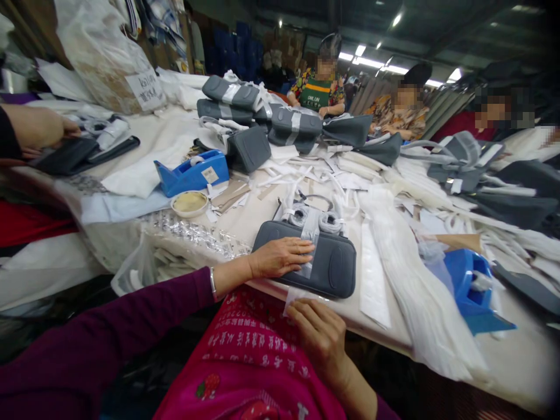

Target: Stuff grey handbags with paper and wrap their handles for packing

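The left hand lies flat and open on a grey padded bag panel, its fingers resting beside a strip of clear tape across the panel; a metal bracelet circles the wrist below a plum sleeve. The right hand sits curled at the table edge, fingers closed on a translucent slip, just below the panel and above a pink apron.

The panel lies on the pale table top close to the near edge; two film-wrapped rolls sit against its far side. It looks light and springy, soft rather than stiff, and is probably best taken by its long edges, clear of the tape.

To the right lie long white strips and a blue tape dispenser; to the left are a second blue tape dispenser and a small bowl; farther off, more grey panels are heaped; at far left, a co-worker's hand rests on a dark pouch.
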Demonstrator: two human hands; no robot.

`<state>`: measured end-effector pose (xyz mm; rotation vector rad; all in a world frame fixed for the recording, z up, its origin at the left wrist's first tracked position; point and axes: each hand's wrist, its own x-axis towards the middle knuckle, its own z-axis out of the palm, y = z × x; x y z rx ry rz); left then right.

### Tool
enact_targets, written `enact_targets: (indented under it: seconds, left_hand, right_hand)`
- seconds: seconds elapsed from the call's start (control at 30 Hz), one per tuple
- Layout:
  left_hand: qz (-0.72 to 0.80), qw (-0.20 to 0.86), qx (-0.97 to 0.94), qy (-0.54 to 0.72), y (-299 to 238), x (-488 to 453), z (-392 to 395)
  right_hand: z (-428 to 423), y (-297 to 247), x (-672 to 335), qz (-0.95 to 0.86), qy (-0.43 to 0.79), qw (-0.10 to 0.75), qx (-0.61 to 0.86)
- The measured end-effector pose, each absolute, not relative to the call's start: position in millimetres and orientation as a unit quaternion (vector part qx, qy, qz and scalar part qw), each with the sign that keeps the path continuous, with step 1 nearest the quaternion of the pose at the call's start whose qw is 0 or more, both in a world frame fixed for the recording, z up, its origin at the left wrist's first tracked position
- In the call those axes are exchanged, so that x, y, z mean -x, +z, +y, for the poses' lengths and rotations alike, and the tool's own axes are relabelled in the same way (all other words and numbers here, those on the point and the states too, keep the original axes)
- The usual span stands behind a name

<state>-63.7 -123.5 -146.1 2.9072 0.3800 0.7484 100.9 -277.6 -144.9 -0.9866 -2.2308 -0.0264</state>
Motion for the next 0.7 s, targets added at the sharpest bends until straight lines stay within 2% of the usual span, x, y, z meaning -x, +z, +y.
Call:
enact_targets:
  seconds: [0.23, 0.37, 0.6, 0.7]
  left_hand:
    - [0.135, 0.048, -0.959, 0.243, -150.7, 63.1, -122.4]
    - [0.137, 0.047, -0.959, 0.246, -153.6, 63.4, -121.1]
    - [0.14, 0.049, -0.95, 0.276, -155.1, 65.0, -126.4]
    - [0.141, 0.071, -0.943, 0.295, -157.9, 69.5, -133.9]
  right_hand:
    - [-276.2, -148.4, -78.2, -0.862, 0.002, 0.311, 0.4]
    - [-280.5, -142.8, -78.5, -0.855, 0.008, 0.333, 0.398]
    - [-221.2, -112.6, -103.0, -0.758, 0.161, 0.391, 0.496]
    - [-190.0, -114.7, -110.2, -0.723, 0.18, 0.398, 0.535]
